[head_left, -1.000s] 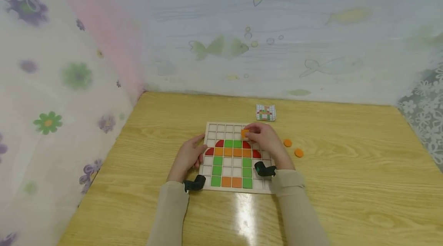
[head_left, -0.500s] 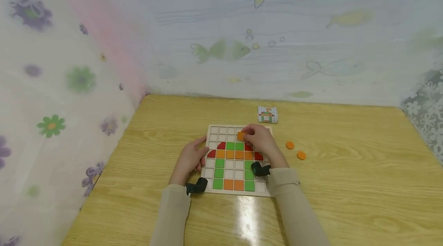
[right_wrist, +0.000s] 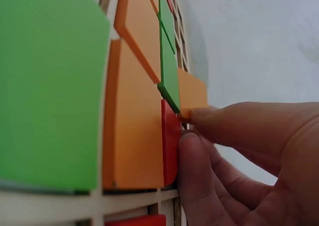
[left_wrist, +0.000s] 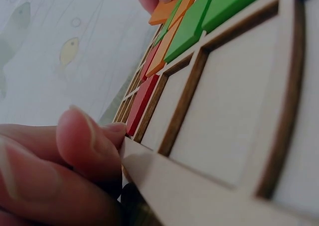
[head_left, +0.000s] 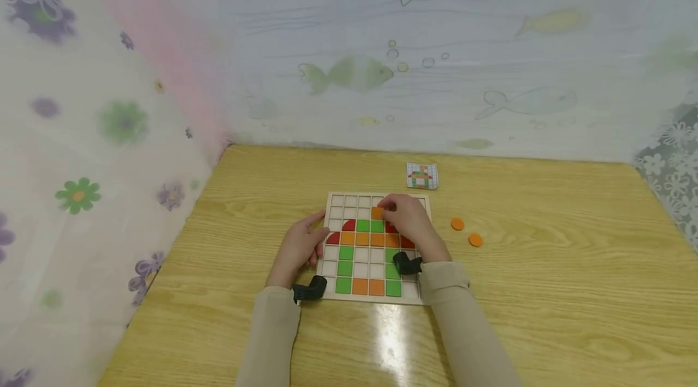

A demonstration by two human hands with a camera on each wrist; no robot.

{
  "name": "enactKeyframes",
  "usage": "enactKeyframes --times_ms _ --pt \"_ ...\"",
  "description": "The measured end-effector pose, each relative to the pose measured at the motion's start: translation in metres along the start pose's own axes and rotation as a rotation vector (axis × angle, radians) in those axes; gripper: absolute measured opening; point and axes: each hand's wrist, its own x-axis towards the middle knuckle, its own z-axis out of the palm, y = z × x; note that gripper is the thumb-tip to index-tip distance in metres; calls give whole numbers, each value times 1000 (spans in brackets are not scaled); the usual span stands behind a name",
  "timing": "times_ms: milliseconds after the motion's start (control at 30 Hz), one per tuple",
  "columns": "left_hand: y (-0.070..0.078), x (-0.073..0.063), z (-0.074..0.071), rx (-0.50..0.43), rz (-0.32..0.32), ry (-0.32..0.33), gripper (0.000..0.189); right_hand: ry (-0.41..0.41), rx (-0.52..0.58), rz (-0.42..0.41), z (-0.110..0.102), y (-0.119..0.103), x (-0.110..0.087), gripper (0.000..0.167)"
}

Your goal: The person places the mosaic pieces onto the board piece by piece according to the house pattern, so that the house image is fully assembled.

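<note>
A square wooden grid board (head_left: pixel 376 299) lies on the table, with green, orange and red tiles set in its cells. My left hand (head_left: pixel 297 248) holds the board's left edge, its thumb at the rim. In the left wrist view the fingers (left_wrist: pixel 84 143) sit beside a red quarter-round tile (left_wrist: pixel 143 105). My right hand (head_left: pixel 409 220) pinches an orange square tile (head_left: pixel 377 213) over a cell just above the upper green tile (head_left: pixel 377 226). In the right wrist view that orange tile (right_wrist: pixel 193 91) is slightly tilted under the thumb, beyond a red tile (right_wrist: pixel 171 143).
A small printed pattern card (head_left: pixel 422 175) lies behind the board. Two round orange pieces (head_left: pixel 457 224) are on the wooden table (head_left: pixel 567 266), right of the board. A fish-patterned cloth (head_left: pixel 327 17) hangs behind, and a flowered one (head_left: pixel 65 241) at left.
My right hand has shifted a little left with the orange tile and lowered it to the cell above the green tile. My left hand has kept its place at the board's edge.
</note>
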Motion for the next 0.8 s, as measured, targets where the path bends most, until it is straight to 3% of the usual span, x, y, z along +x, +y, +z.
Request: enactKeyframes --times_ms 333,600,800 --pt "2 -1 -1 -2 -2 0 44 23 -56 -62 3 1 -1 15" --pt "1 0 -1 7 7 -1 45 -4 90 -75 -5 3 -5 23" --pt "2 1 0 39 15 3 45 -23 140 -56 -13 9 -11 24"
